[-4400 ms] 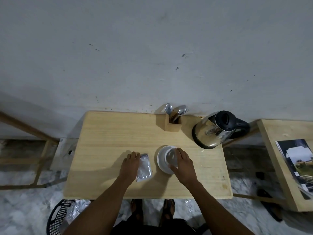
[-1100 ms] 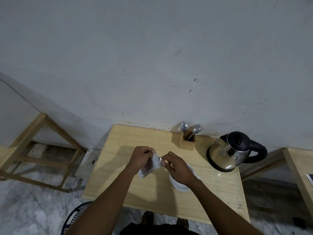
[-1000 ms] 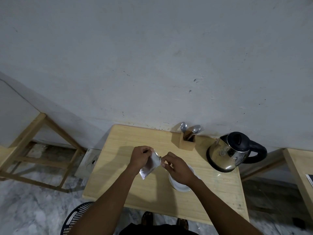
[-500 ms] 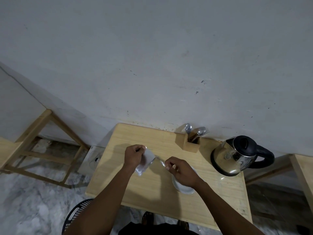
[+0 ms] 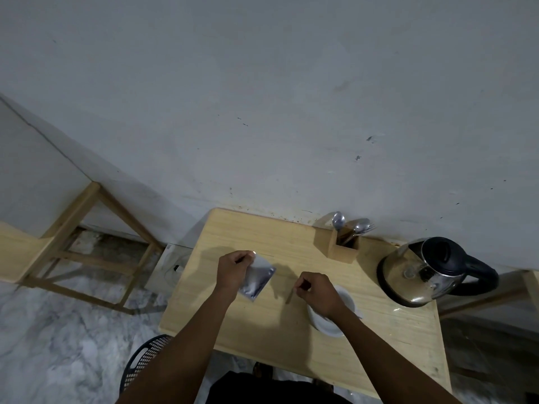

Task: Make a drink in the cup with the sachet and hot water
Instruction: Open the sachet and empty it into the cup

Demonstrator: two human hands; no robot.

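Note:
My left hand [image 5: 233, 271] holds a silver foil sachet [image 5: 259, 278] by its top corner, above the wooden table [image 5: 291, 330]. My right hand [image 5: 316, 291] is apart from it to the right, pinching a thin torn-off strip [image 5: 290, 295] that hangs down. The white cup on its saucer [image 5: 347, 301] sits under my right wrist, mostly hidden by it. A steel electric kettle [image 5: 420, 275] with a black lid and handle stands at the table's right.
A wooden holder [image 5: 342, 249] with spoons stands at the back against the grey wall. A black perforated basket [image 5: 145, 357] is on the marble floor at the table's front left. A wooden frame [image 5: 87, 243] stands to the left.
My hands were together on the sachet's top; the right has pulled away to the right with a thin strip, and the left keeps the sachet. The camera has tilted.

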